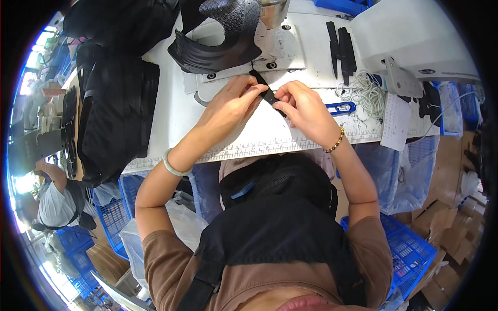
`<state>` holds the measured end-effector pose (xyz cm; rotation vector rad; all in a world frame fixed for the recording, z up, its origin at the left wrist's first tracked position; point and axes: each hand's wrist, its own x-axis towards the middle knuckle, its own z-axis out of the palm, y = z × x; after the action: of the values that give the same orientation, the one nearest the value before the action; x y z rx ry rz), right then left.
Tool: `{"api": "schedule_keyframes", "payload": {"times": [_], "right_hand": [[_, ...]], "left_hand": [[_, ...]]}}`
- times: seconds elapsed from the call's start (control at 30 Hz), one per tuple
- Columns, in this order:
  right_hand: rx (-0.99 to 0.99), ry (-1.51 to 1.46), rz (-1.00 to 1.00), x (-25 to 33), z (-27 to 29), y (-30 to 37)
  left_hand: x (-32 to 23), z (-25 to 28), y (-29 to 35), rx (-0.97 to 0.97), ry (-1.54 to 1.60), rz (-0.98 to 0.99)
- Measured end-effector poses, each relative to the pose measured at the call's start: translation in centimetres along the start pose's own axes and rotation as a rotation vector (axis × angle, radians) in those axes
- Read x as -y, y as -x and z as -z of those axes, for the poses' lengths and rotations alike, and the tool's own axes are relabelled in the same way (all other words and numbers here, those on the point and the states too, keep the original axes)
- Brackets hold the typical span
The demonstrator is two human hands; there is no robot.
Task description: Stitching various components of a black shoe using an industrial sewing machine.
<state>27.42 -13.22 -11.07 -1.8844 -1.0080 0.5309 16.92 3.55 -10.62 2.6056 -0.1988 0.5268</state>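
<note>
Head view: from where I stand, a person sits at a white table (171, 116), both hands meeting over a narrow black strap (268, 96). The left hand (236, 98) has its thumb and fingertips pinched together on the strap's upper part; the right hand (306, 106) pinches it a little lower, just beside the left. The strap slants between them, above the tabletop, near the foot of the sewing machine (415, 41).

A ruler (238, 150) runs along the table's near edge. Just right of the right hand lies a blue thread cutter (341, 108), and past it a tangle of pale cord (369, 96). More black strips (346, 57) lie farther back. Beyond the hands sits a curved black piece (223, 57); black bags (116, 109) are heaped to the left. Below the table on the right stands a blue crate (412, 254).
</note>
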Motion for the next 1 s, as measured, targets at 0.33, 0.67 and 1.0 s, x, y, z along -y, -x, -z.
{"api": "schedule_keyframes", "payload": {"times": [0.33, 0.67, 1.0], "right_hand": [[-0.099, 0.139, 0.249, -1.3, 0.1, -0.6], [0.077, -0.802, 0.006, 4.0, 2.5, 1.5], [-0.136, -0.721, 0.114, 4.3, 1.6, 1.2]], "left_hand": [[0.3, -0.1, 0.3, -0.029, -0.129, -0.139], [-4.9, 2.2, -1.2, -0.344, 0.255, -0.073], [-5.7, 1.7, -2.2, -0.407, 0.389, 0.153]]}}
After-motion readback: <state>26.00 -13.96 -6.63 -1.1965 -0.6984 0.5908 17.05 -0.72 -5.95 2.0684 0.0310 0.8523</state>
